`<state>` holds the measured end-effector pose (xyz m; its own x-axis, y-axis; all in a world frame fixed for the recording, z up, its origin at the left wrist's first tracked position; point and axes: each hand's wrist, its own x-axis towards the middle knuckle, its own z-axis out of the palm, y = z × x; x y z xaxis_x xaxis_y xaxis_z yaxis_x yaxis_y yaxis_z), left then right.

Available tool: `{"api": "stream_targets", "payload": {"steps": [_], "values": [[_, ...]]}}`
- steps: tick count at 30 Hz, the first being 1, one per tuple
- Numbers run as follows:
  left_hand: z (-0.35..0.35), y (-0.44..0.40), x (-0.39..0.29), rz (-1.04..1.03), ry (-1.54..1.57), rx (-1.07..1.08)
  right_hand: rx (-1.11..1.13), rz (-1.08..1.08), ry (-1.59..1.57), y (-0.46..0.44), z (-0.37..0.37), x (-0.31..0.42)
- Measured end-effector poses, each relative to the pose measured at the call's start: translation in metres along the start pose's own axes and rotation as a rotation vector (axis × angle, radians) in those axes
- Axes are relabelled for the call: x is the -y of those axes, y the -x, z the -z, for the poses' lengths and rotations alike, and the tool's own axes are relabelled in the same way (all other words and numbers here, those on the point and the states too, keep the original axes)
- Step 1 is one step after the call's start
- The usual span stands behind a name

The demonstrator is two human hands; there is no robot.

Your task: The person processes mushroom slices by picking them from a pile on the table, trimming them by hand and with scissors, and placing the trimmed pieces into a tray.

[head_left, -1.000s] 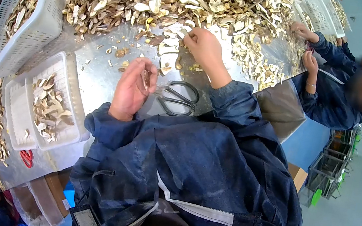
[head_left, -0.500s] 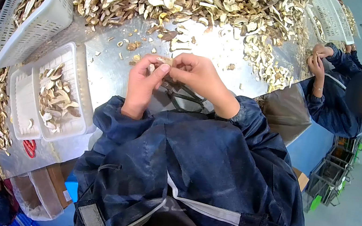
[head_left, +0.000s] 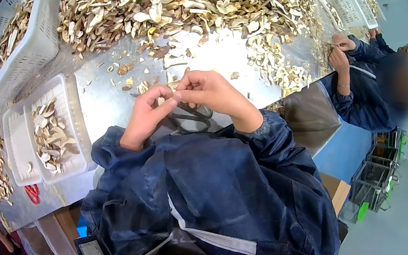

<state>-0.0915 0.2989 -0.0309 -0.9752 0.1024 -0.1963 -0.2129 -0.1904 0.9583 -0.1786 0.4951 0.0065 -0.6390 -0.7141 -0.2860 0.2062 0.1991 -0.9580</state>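
Note:
My left hand (head_left: pixel 148 116) is closed in a pinch, thumb against fingers, on a small pale dried mushroom slice (head_left: pixel 161 100). Most of the slice is hidden by my fingers. Meeting it from the right, my right hand (head_left: pixel 214 94) has thumb and forefinger pressed together at the same piece. Just below the right hand are dark scissors (head_left: pixel 189 123); their loops show, and the blades are out of sight. Small mushroom scraps (head_left: pixel 128 82) lie on the metal table (head_left: pixel 104 98) beyond my left hand.
A large heap of sliced dried mushrooms (head_left: pixel 181 3) covers the far side. At left stand a white perforated basket (head_left: pixel 40 29) and a divided white tray (head_left: pixel 70 111) with slices. Red scissors handles (head_left: pixel 32 194) lie below the tray. Another person's hands (head_left: pixel 341 52) work at right.
The view has shifted, so the table and tray appear lower and further left. My hands have drawn closer together at the fingertips, and the slice between them is more covered.

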Motion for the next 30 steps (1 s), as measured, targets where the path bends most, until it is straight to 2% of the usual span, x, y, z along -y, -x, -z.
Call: {"api": "stream_targets", "payload": {"steps": [12, 21, 24, 30], "values": [[0.003, 0.002, 0.0, -0.046, -0.004, 0.086, 0.066, 0.068, 0.13, 0.001, 0.001, -0.001], [0.003, 0.002, -0.003, -0.013, 0.012, 0.119, 0.107, 0.03, -0.061, -0.003, 0.001, -0.017], [0.004, 0.002, -0.002, 0.008, 0.017, 0.115, 0.08, 0.021, -0.138, -0.003, 0.0, -0.021], [0.006, 0.001, 0.0, -0.021, -0.023, 0.142, 0.003, 0.036, 0.002, 0.001, -0.003, -0.014]]}}
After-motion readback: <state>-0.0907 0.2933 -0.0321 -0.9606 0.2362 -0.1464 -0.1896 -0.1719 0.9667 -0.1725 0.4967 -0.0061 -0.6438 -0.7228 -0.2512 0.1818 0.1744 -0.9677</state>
